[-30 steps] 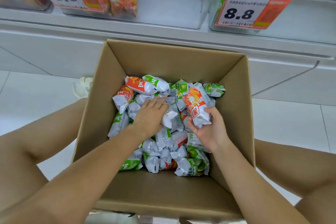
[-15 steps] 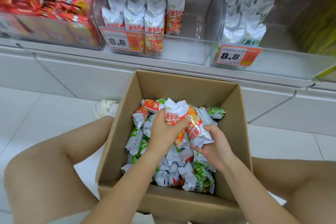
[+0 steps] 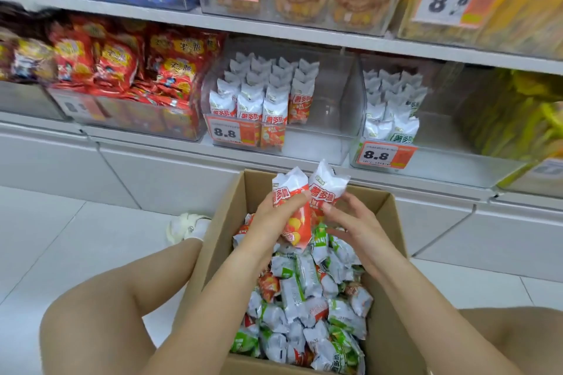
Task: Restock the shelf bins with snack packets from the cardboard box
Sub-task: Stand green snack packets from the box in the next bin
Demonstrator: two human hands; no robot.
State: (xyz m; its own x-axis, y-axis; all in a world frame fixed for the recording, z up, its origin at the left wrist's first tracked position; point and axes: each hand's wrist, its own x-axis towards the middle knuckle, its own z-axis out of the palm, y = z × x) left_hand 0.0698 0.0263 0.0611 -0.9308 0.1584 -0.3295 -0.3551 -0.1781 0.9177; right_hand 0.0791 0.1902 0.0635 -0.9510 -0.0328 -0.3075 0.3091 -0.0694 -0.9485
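Below shelf bins (image 3: pixel 323 100), left hand (image 3: pixel 275 216) grips one packet (image 3: pixel 292 207) (upright) over box (image 3: pixel 393 253); right hand (image 3: pixel 350 222) pinches another (image 3: pixel 327 186).

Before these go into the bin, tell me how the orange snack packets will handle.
Probably light: the left hand holds an orange snack packet by its fingers alone. Likely soft and crushable, being puffy film. Shelved packets stand upright in rows, so they may tip if nudged.

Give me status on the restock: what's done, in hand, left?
Done: the orange-packet bin holds standing rows on its left side; the green-packet bin holds a block too. In hand: left hand grips an orange packet, right hand touches a second orange packet, both raised above the cardboard box. Left: the box's loose packets are piled high and both bins show bare space.
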